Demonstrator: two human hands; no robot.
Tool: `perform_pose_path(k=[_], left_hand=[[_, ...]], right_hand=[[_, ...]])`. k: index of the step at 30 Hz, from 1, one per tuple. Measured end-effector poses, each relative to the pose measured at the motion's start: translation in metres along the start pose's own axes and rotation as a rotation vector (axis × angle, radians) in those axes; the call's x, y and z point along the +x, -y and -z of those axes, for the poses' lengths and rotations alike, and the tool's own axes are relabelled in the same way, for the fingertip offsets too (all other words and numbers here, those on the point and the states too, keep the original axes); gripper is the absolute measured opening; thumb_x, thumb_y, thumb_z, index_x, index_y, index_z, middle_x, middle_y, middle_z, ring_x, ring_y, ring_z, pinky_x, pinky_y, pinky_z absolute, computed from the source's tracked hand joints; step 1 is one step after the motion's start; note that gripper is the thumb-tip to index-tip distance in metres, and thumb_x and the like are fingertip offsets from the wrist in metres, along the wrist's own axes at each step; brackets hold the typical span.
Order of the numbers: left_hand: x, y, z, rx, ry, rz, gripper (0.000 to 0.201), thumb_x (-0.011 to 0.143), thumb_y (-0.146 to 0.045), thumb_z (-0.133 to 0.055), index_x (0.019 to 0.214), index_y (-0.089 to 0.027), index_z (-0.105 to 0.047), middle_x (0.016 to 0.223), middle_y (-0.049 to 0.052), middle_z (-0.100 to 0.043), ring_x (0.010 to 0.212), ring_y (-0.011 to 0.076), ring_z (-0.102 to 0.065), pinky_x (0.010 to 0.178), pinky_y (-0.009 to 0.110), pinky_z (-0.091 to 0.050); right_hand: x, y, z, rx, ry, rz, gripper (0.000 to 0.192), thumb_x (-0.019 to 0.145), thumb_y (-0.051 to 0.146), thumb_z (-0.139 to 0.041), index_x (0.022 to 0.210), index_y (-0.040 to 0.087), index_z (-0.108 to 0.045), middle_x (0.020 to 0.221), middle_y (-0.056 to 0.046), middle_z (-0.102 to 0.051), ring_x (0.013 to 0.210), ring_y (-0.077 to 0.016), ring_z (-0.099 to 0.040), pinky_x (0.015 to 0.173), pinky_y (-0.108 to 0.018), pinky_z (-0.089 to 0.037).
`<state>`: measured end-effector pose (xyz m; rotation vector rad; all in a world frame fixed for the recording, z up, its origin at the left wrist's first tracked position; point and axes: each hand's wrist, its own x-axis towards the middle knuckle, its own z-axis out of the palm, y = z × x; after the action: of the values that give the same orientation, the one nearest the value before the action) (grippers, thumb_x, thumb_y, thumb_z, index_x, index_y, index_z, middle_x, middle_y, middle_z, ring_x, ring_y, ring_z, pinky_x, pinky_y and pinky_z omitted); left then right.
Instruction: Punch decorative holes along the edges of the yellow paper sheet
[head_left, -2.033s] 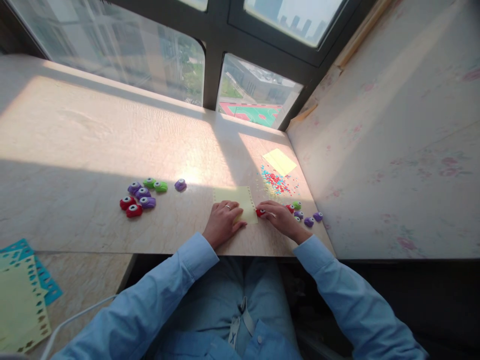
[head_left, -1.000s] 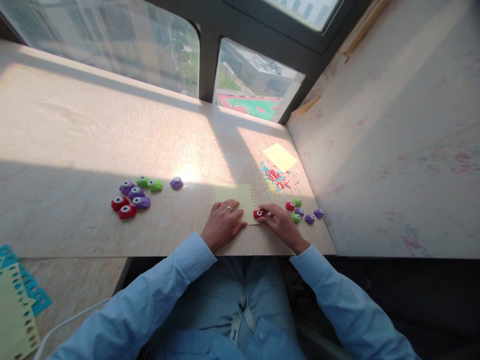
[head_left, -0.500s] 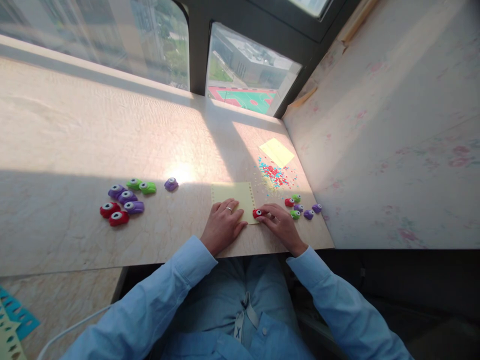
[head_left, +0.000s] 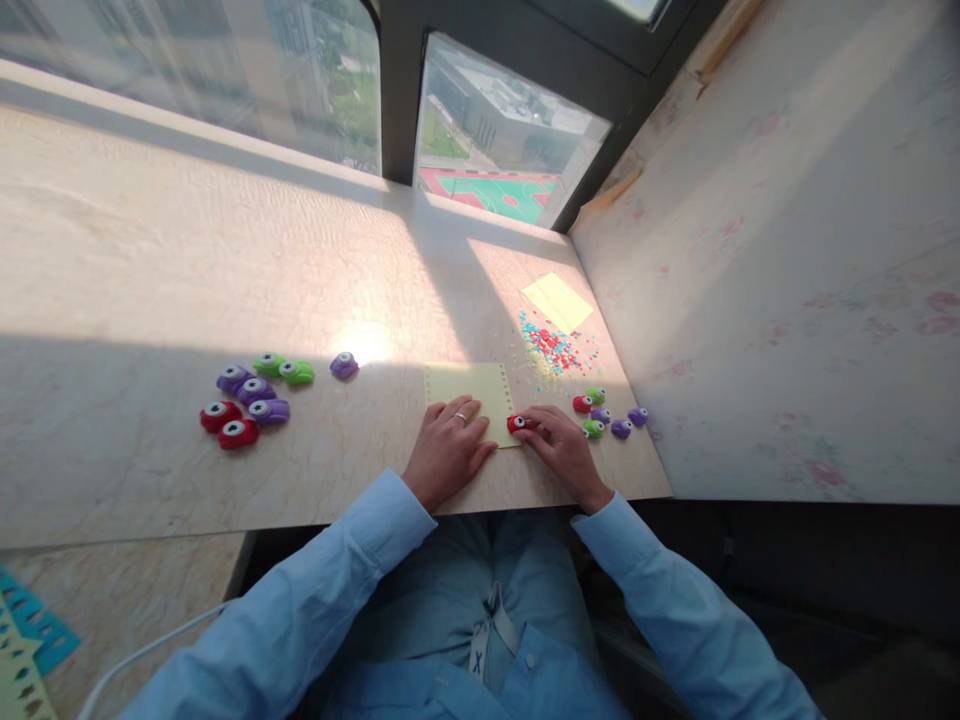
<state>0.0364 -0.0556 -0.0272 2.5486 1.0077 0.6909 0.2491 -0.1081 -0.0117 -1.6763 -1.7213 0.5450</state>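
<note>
A pale yellow sheet of paper (head_left: pixel 466 381) lies on the table, with small punched holes along its left and right edges. My left hand (head_left: pixel 448 450) rests on the sheet's lower part, open, palm down and fingers spread; one finger wears a ring. At the sheet's right edge, my right hand (head_left: pixel 561 450) grips a small red craft punch (head_left: pixel 516 424) between thumb and fingers. The punch sits against the paper's border. Just right of that hand stand several small punches in red, green and purple, among them a purple punch (head_left: pixel 621 429).
Bigger punches, including a red one (head_left: pixel 238 433), cluster at the left, with a lone purple punch (head_left: pixel 344 366) nearer the middle. Red, blue and yellow paper bits (head_left: pixel 553 348) lie scattered before another yellow sheet (head_left: pixel 559 302). A papered wall (head_left: pixel 787 330) bounds the right side.
The view has shifted slightly. Both hands stay in nearly the same places, the right one still on the red craft punch at the paper's edge.
</note>
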Motion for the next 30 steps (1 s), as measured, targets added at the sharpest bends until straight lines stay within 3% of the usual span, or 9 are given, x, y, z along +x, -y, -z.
perform_pose_path(k=[8, 11, 14, 19, 30], left_hand=[[0.0, 0.0, 0.0, -0.02, -0.011, 0.004, 0.021, 0.09, -0.035, -0.061, 0.103, -0.019, -0.067, 0.127, 0.015, -0.063, 0.124, 0.0308, -0.054, 0.098, 0.048, -0.041], [0.0, 0.0, 0.0, -0.019, -0.01, 0.005, 0.022, 0.09, -0.035, -0.06, 0.103, -0.019, -0.067, 0.126, 0.015, -0.063, 0.124, 0.0312, -0.054, 0.098, 0.049, -0.042], [0.0, 0.0, 0.0, -0.023, -0.013, 0.004, 0.022, 0.09, -0.036, -0.06, 0.103, -0.019, -0.067, 0.127, 0.015, -0.063, 0.124, 0.0314, -0.053, 0.098, 0.049, -0.042], [0.0, 0.0, -0.001, -0.035, -0.014, 0.006, 0.022, 0.09, -0.035, -0.06, 0.103, -0.02, -0.067, 0.127, 0.015, -0.063, 0.123, 0.0315, -0.053, 0.098, 0.049, -0.042], [0.0, 0.0, 0.0, -0.038, -0.005, 0.01, 0.021, 0.09, -0.035, -0.059, 0.103, -0.019, -0.067, 0.127, 0.015, -0.063, 0.123, 0.0314, -0.053, 0.098, 0.049, -0.042]], right_hand=[[-0.001, 0.002, -0.001, 0.02, -0.019, -0.027, 0.024, 0.086, 0.037, -0.067, 0.106, 0.024, -0.069, 0.108, -0.009, -0.068, 0.096, -0.0239, -0.065, 0.078, -0.037, -0.056], [0.0, 0.006, 0.002, 0.088, -0.058, -0.123, 0.034, 0.083, 0.043, -0.07, 0.108, 0.021, -0.067, 0.107, -0.01, -0.068, 0.087, -0.0221, -0.065, 0.073, -0.036, -0.055], [0.006, 0.01, 0.008, 0.193, -0.079, -0.244, 0.035, 0.081, 0.05, -0.07, 0.095, 0.019, -0.066, 0.094, -0.008, -0.069, 0.078, -0.0193, -0.063, 0.07, -0.034, -0.053], [0.026, 0.013, 0.021, 0.33, 0.061, -0.366, 0.035, 0.071, 0.05, -0.075, 0.078, 0.019, -0.059, 0.07, 0.001, -0.06, 0.062, -0.0137, -0.054, 0.057, -0.028, -0.045], [0.052, 0.007, 0.019, 0.209, 0.257, -0.332, 0.027, 0.064, 0.037, -0.073, 0.069, 0.02, -0.053, 0.067, 0.004, -0.053, 0.061, -0.0121, -0.048, 0.056, -0.025, -0.038]])
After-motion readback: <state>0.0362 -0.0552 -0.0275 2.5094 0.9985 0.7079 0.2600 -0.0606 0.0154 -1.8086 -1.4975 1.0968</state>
